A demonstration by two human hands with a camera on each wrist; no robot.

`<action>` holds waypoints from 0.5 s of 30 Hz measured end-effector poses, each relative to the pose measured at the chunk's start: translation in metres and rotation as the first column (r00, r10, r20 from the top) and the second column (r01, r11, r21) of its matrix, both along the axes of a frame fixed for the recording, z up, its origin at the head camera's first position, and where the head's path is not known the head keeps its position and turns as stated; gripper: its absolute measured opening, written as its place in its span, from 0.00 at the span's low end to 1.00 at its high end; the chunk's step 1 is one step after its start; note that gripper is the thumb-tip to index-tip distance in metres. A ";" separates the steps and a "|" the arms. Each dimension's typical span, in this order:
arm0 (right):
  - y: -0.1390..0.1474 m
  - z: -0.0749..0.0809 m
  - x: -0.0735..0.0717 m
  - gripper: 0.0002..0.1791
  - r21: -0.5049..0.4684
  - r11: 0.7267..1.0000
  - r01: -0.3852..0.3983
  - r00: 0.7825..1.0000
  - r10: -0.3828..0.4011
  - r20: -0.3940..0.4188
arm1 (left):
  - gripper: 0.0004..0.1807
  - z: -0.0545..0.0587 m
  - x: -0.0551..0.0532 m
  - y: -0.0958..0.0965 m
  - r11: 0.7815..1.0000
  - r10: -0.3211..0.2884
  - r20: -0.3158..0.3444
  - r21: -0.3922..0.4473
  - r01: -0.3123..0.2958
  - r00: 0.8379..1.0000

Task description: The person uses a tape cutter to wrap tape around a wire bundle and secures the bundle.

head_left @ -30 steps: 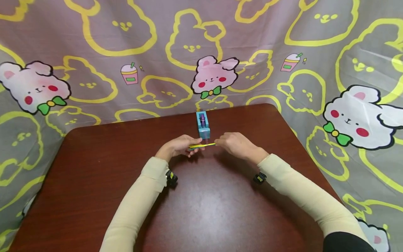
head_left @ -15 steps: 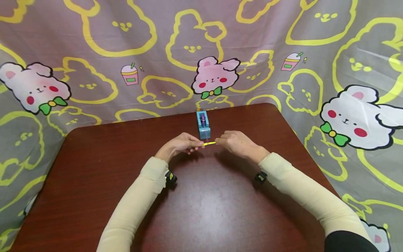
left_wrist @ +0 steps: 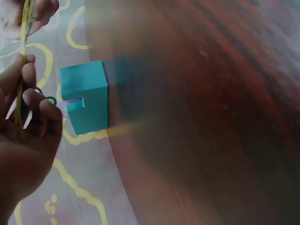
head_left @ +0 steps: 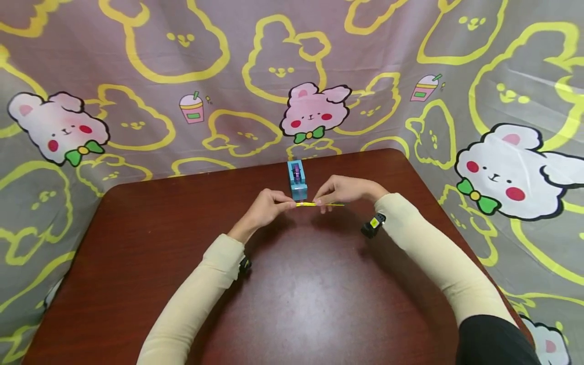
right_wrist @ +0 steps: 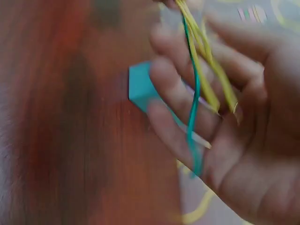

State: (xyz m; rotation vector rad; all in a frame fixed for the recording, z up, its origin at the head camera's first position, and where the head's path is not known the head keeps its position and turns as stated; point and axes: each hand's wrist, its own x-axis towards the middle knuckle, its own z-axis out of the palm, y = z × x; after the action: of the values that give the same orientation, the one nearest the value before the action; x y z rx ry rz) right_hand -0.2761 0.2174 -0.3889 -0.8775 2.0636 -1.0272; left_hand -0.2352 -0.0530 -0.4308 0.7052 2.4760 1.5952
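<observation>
A thin bundle of yellow and green wires (head_left: 306,204) stretches level between my hands, just in front of a blue tape dispenser (head_left: 299,192). My left hand (head_left: 266,209) pinches its left part between thumb and fingers. Farther right, my right hand (head_left: 344,190) pinches it too, and loose ends stick out past that hand. The right wrist view shows these yellow and green ends (right_wrist: 195,103) lying across the curled fingers. A purple strip of tape (left_wrist: 71,101) reaches from the dispenser toward the left fingers; whether it touches the wires I cannot tell.
A purple roll (head_left: 296,174) sits in the dispenser, which stands near the back edge of the brown table (head_left: 292,294). Behind and beside the table hangs a patterned curtain (head_left: 255,66). Each wrist wears a small black camera (head_left: 374,224).
My right hand has turned and shifted its hold inward along the bundle, so wire ends now show on its right. My left hand has moved slightly right. The dispenser stays on the table.
</observation>
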 end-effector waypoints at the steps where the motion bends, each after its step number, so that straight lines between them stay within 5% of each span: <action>1: 0.001 -0.004 -0.006 0.19 -0.013 1.000 0.009 0.996 -0.008 0.088 | 0.05 -0.001 0.000 -0.001 1.000 0.000 -0.036 -0.008 0.000 0.999; 4: 0.003 -0.019 -0.021 0.26 -0.051 0.996 0.079 0.939 -0.056 0.340 | 0.05 -0.002 0.000 -0.002 1.000 -0.016 -0.126 -0.025 0.013 0.992; 7: 0.001 -0.038 -0.029 0.32 -0.072 0.990 0.123 0.867 -0.072 0.494 | 0.06 -0.002 0.000 -0.003 0.999 -0.034 -0.178 -0.037 0.028 0.983; 10: -0.001 -0.054 -0.031 0.35 -0.092 0.991 0.099 0.824 -0.030 0.566 | 0.06 -0.002 0.001 -0.003 0.998 -0.040 -0.199 -0.062 0.028 0.979; 15: -0.002 -0.068 -0.029 0.30 -0.155 0.987 0.040 0.799 0.062 0.599 | 0.06 0.002 0.004 -0.004 0.988 -0.053 -0.251 -0.154 0.014 0.967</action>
State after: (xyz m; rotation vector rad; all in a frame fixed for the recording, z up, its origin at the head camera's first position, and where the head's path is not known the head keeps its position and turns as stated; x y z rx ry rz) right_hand -0.3053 0.2155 -0.4564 -0.5318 1.4449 -1.2826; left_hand -0.2315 -0.0572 -0.4293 0.9774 2.7098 1.3617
